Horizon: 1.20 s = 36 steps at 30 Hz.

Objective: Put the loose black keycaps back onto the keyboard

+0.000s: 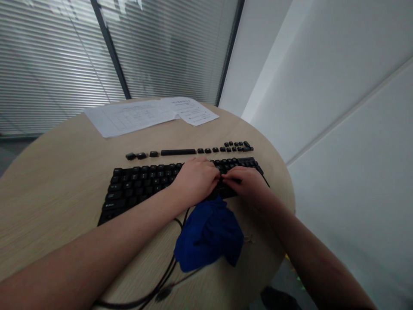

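A black keyboard (142,183) lies across the round wooden table. Over its middle-right part is my left hand (198,178), its fingers curled down onto the keys and mostly hidden behind the back of the hand. My right hand (247,183) rests at the keyboard's right part, thumb and index finger pinched close to the left fingertips; whatever is between them is too small to make out. Removed keycaps lie in a row behind the keyboard, among them a long space bar (178,152). A crumpled blue cloth (208,234) sits just in front of the keyboard.
Printed papers (135,116) lie at the far side of the table (48,181). A black cable (166,275) runs along the front, near a small dark brush-like item (164,292). Window blinds stand behind the table, and a white wall is on the right.
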Each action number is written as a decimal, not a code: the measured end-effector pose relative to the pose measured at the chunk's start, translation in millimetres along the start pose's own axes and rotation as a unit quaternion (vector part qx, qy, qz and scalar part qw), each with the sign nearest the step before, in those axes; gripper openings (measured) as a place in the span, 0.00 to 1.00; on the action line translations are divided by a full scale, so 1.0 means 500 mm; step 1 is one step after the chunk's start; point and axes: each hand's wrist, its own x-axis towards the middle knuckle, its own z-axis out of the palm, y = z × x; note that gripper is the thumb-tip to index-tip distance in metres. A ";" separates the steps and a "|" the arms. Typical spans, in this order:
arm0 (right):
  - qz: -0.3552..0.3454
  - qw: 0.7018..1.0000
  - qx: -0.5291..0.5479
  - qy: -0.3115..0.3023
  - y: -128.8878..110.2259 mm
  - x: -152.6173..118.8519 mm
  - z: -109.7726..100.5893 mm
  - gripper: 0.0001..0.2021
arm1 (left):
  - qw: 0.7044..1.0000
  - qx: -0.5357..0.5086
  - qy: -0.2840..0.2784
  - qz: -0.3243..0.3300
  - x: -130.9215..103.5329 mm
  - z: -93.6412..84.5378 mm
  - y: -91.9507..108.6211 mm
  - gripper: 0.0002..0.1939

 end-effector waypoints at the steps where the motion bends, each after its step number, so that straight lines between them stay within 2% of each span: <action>1: -0.002 1.000 -0.002 0.001 0.000 0.000 0.001 0.06 | 1.000 -0.002 -0.001 0.003 0.000 0.001 0.000 0.08; 7: -0.022 0.999 0.002 0.031 0.000 -0.003 0.006 0.06 | 0.999 -0.035 -0.002 0.002 -0.006 0.006 -0.005 0.06; 12: 0.005 1.000 0.002 0.018 -0.001 -0.004 -0.001 0.09 | 0.995 -0.091 0.024 -0.037 -0.012 0.006 -0.010 0.18; 14: 0.022 1.000 -0.003 0.012 -0.002 -0.003 -0.004 0.14 | 0.994 -0.103 0.027 -0.038 -0.013 0.007 -0.012 0.18; 16: 0.018 1.000 -0.003 0.007 -0.003 -0.003 -0.005 0.14 | 0.993 -0.110 0.028 -0.041 -0.014 0.009 -0.013 0.17; 19: -0.006 1.000 0.003 0.006 -0.004 -0.004 -0.003 0.10 | 0.993 -0.104 0.023 -0.042 -0.013 0.011 -0.010 0.12; 22: -0.012 1.000 0.003 0.013 -0.004 -0.005 -0.002 0.09 | 0.995 -0.096 0.012 -0.010 -0.012 0.009 -0.009 0.06; 25: -0.002 0.999 0.005 0.031 0.000 -0.006 -0.005 0.09 | 0.996 -0.085 0.028 0.000 -0.015 -0.001 -0.024 0.06; 29: 0.018 0.996 0.027 0.079 0.005 -0.007 -0.013 0.09 | 0.995 -0.059 0.054 -0.053 -0.018 -0.025 -0.061 0.09; 32: 0.020 0.997 0.038 0.069 0.005 -0.009 -0.018 0.10 | 0.996 -0.035 0.036 -0.076 -0.018 -0.038 -0.074 0.11; 36: 0.024 0.998 0.035 0.039 0.002 -0.014 -0.020 0.12 | 0.999 -0.009 -0.025 -0.041 -0.014 -0.038 -0.064 0.12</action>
